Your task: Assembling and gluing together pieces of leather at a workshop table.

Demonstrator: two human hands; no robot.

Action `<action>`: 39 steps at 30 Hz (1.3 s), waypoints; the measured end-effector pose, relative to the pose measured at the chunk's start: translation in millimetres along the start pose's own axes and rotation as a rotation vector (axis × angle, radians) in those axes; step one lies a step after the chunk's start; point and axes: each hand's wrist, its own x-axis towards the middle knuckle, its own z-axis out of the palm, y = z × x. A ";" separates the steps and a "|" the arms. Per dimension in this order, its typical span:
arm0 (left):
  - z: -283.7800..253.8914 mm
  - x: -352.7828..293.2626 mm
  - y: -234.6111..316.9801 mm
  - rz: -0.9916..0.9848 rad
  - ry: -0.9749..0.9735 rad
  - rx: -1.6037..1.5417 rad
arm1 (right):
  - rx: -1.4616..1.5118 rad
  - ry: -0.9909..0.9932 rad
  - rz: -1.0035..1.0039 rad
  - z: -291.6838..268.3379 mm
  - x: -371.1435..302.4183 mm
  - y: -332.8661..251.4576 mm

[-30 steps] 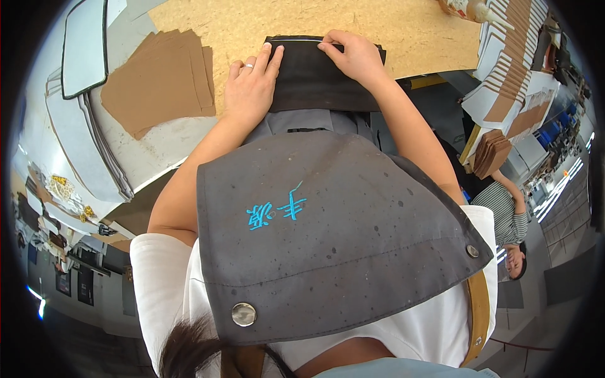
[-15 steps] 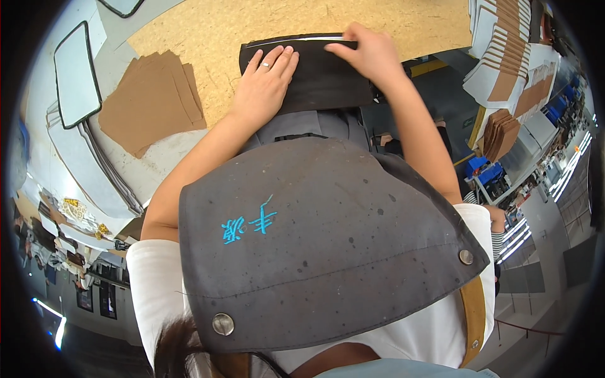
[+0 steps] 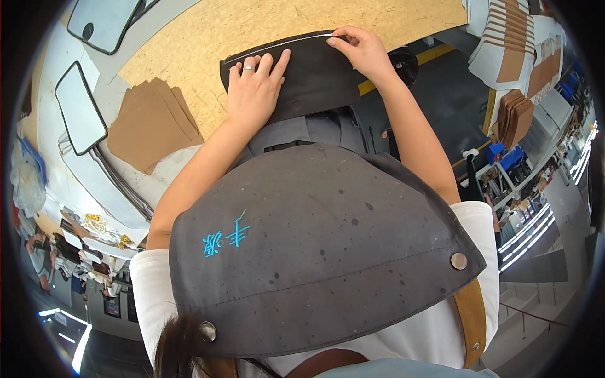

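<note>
A black, leather-like panel (image 3: pixel 315 82) lies at the near edge of the tan work board, in front of my apron (image 3: pixel 328 220). A thin white strip shows along its far edge, under a narrow dark border. My left hand (image 3: pixel 255 91) rests on the panel's left part, fingers spread and palm down, a ring on one finger. At the far right corner, my right hand (image 3: pixel 364 55) pinches the panel's edge between thumb and fingers. What lies beneath the panel is hidden.
Brown sheets (image 3: pixel 151 126) lie stacked left of the tan board (image 3: pixel 189 53). Beyond them are black-rimmed pale panels (image 3: pixel 82 107). At the right stand rows of white-and-brown pieces (image 3: pixel 507 44) and a brown bundle (image 3: pixel 515 116). Dark floor (image 3: pixel 403 97) shows beside my right forearm.
My right hand has closed its pinch on the panel's far edge. My left hand has shifted slightly left and nearer with fingers spread wider. The panel sits more tilted, and the view has shifted.
</note>
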 end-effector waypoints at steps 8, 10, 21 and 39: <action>9.5 33.9 23.5 0.290 0.104 -0.129 | -0.388 0.293 -0.312 15.0 -6.8 -7.3; 12.1 33.2 23.4 0.276 0.090 -0.135 | -0.545 0.404 -0.370 11.8 -13.7 -11.9; 11.7 35.7 30.4 0.257 0.093 -0.095 | 0.216 0.220 0.038 8.7 -14.0 19.7; 10.8 38.2 33.8 0.244 0.085 -0.067 | -0.433 0.412 -0.282 0.9 -26.7 -1.6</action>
